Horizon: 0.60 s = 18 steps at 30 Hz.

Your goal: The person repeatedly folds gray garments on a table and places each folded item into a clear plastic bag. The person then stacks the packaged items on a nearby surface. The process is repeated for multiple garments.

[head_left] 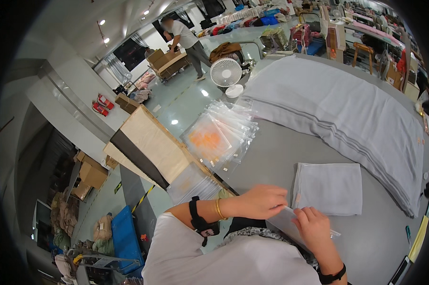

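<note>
Both hands on clear plastic bag (290, 223) at near table edge, left hand (262, 202), right hand (314, 228), folded grey cloth (328, 187) just beyond, clear bag stack (219, 137) far left.

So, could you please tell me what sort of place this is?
Probably a garment or textile packing workshop. A long stack of grey cloths lies on the table, clear plastic bags are fanned out beside it, and both hands hold one such bag.

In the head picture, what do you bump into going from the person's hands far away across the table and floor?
Hands on a clear plastic bag → folded grey cloth → fanned pile of clear bags → long stack of grey cloths → white fan → person at a cart of boxes.
</note>
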{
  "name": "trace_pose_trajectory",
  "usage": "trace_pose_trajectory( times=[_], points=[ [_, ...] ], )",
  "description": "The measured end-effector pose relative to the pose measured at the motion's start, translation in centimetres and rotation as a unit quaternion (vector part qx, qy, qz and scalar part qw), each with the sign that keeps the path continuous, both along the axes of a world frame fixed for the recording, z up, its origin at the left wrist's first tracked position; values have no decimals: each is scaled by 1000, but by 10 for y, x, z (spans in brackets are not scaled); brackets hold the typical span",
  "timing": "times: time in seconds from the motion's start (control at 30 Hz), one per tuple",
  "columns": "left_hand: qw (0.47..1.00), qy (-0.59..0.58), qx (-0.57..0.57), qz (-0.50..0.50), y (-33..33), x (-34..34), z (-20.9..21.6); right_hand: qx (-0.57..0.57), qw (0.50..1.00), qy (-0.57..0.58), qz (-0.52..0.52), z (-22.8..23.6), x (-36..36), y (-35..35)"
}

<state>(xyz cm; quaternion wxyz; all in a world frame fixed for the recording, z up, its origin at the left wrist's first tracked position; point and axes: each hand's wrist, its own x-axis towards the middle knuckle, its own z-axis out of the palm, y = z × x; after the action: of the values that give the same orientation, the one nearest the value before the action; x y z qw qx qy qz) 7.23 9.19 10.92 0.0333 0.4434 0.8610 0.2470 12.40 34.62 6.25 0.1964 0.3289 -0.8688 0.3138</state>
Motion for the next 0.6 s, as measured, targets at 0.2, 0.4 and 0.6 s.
trace_pose_trajectory(
  times=[0.2,0.4,0.6],
  points=[
    [1000,-30,4,7,25,-5,-3,-27,999,-43,2,-16,5,11],
    [988,85,-89,89,-27,-15,44,-4,991,-131,-36,1,27,80],
    [992,54,-99,-61,-28,-19,13,84,990,-90,64,6,21,74]
  ],
)
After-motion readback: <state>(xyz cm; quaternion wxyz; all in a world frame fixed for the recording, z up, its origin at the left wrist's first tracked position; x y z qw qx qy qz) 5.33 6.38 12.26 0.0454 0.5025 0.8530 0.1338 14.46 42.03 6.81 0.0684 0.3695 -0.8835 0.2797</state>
